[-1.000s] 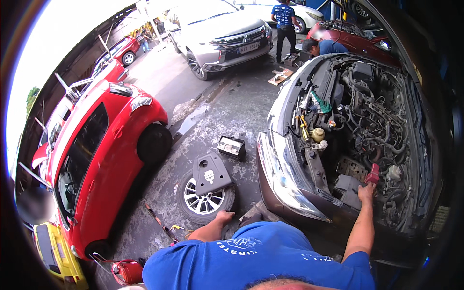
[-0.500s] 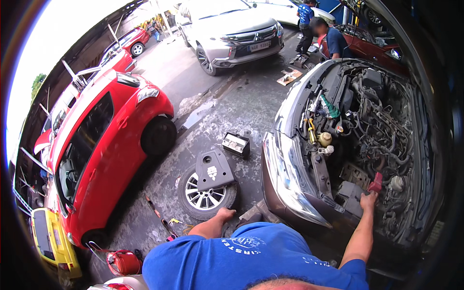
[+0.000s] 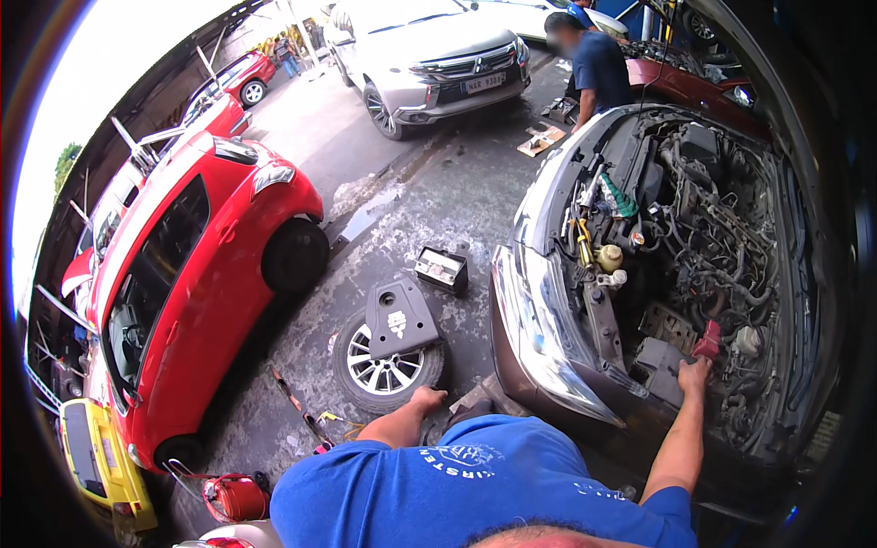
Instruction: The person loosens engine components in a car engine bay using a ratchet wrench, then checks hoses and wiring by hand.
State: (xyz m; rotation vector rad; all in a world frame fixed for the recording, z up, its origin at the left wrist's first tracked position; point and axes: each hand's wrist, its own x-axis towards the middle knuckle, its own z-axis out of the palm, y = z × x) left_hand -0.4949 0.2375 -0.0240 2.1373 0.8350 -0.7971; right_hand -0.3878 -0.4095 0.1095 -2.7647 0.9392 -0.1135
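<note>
My right hand (image 3: 694,374) reaches into the open engine bay (image 3: 722,228) of a dark car. Its fingers are curled at the edge of a black plastic box (image 3: 660,367), just below a red cover (image 3: 708,341). Whatever they grip is too small to make out. Low by the near edge of a wheel (image 3: 388,373), my left hand (image 3: 427,399) has its fingers extended and nothing visible in them. A grey engine cover (image 3: 402,320) lies on the wheel. Beyond it a car battery (image 3: 441,270) stands on the floor.
The car's headlight (image 3: 548,338) and front edge lie between my arms. A red car (image 3: 206,265) stands at left, a white SUV (image 3: 438,68) at the back. A co-worker (image 3: 598,68) leans by the front of the dark car. A red container (image 3: 237,498) sits at lower left.
The co-worker at the back has moved left and nearer the dark car's front, mostly covering another person behind. The whole view has shifted slightly. My hands stay in nearly the same places.
</note>
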